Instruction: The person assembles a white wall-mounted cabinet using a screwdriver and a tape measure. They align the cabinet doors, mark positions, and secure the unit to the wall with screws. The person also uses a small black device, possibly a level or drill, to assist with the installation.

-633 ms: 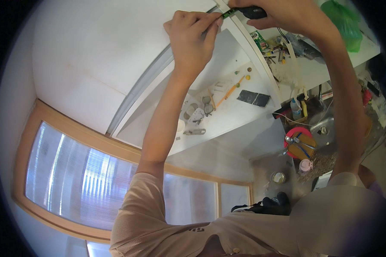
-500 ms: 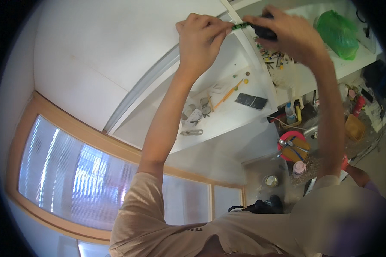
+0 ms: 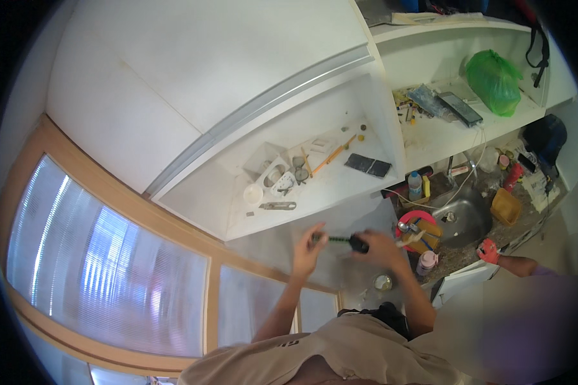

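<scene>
Head view: hands [image 3: 372, 246] on screwdriver [image 3: 341, 240].

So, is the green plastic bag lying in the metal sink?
No, the green plastic bag sits on the upper white shelf, well apart from the metal sink lower down.

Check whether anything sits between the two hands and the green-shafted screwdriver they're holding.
Nothing visible does. The right hand grips the black handle of the screwdriver, and the left hand pinches its tip end. Both touch it directly, in front of the bare white wall below the shelf.
</scene>
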{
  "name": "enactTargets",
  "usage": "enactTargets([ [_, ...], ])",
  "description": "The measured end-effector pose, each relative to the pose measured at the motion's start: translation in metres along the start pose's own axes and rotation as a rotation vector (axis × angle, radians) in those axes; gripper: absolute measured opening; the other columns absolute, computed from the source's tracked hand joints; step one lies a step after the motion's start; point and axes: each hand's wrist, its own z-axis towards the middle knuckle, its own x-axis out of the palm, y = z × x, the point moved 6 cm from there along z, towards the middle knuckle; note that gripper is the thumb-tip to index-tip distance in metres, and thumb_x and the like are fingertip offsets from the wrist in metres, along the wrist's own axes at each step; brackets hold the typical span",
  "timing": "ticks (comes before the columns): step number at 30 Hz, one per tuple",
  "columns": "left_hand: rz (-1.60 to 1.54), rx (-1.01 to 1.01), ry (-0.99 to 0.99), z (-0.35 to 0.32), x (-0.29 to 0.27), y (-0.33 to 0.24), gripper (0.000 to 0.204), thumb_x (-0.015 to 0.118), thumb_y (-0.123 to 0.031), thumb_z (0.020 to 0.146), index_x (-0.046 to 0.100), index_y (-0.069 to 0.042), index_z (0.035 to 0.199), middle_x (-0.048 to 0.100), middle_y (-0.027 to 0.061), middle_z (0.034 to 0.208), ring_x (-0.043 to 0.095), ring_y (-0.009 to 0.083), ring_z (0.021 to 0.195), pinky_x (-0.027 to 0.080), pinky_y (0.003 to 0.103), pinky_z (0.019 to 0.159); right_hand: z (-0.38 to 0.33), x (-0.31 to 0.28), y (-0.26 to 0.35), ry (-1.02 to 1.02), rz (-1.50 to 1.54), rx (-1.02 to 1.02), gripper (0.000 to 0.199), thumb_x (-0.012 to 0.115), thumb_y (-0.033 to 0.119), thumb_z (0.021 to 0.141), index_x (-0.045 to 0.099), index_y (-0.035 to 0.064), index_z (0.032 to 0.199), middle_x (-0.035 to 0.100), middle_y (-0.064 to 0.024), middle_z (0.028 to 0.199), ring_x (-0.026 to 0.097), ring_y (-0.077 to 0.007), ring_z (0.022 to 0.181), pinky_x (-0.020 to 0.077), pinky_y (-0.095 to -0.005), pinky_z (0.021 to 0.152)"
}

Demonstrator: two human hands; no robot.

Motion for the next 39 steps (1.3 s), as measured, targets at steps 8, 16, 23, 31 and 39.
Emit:
enactTargets([
  [8, -1.231, -0.509, 0.258, -0.126, 0.067, 0.098, 0.071, 0.055, -0.052, 0.107, 0.027, -0.023, 0.165, 0.044, 0.0092, 0.159, 0.045, 0.0292, 0.145, 0.043, 0.059, 0.115, 0.004, 0.128, 0.014, 0.466, 0.078, -0.122, 0.06, 0.079, 0.049, 0.085, 0.07, 0.0045, 0.124, 0.07, -0.0215, 0.116, 0.067, -0.0417, 0.107, 0.0537, -0.0493, 0.094],
  [16, -1.368, -0.41, 0.174, -0.117, 0.066, 0.143, 0.057, 0.057, -0.051, 0.106, 0.048, -0.013, 0.148, 0.057, 0.0104, 0.142, 0.054, 0.0286, 0.133, 0.045, 0.049, 0.112, 0.01, 0.17, 0.003, 0.278, 0.186, -0.435, 0.067, 0.076, 0.049, 0.092, 0.061, 0.0028, 0.138, 0.066, -0.0223, 0.125, 0.067, -0.038, 0.107, 0.0537, -0.0466, 0.094],
  [23, -1.529, -0.773, -0.002, -0.181, 0.07, 0.262, 0.037, 0.066, -0.036, 0.104, 0.061, -0.008, 0.127, 0.066, 0.0124, 0.123, 0.063, 0.0323, 0.115, 0.051, 0.05, 0.105, -0.083, 0.117, -0.122, 0.38, 0.786, 0.609, 0.043, 0.073, 0.033, 0.098, 0.067, 0.0011, 0.127, 0.07, -0.0074, 0.094, 0.062, -0.0105, 0.065, 0.053, -0.0279, 0.057],
  [31, -1.378, -0.642, 0.132, -0.147, 0.062, 0.196, 0.034, 0.058, -0.04, 0.108, 0.054, -0.013, 0.128, 0.065, 0.0065, 0.117, 0.064, 0.0258, 0.108, 0.054, 0.045, 0.09, -0.296, 0.115, -0.215, -0.015, 1.145, 1.232, 0.028, 0.067, 0.024, 0.102, 0.061, 0.0002, 0.116, 0.067, -0.0117, 0.085, 0.067, -0.0221, 0.068, 0.0565, -0.034, 0.06],
  [39, -0.9, -0.528, 0.275, -0.086, 0.039, 0.166, 0.046, 0.059, -0.044, 0.106, 0.053, -0.01, 0.136, 0.064, 0.0052, 0.12, 0.066, 0.0226, 0.097, 0.053, 0.037, 0.081, -0.357, 0.133, -0.224, 0.195, 0.79, 1.284, 0.037, 0.065, 0.03, 0.102, 0.073, 0.0019, 0.124, 0.074, -0.0128, 0.116, 0.068, -0.0228, 0.105, 0.0536, -0.0354, 0.097],
])
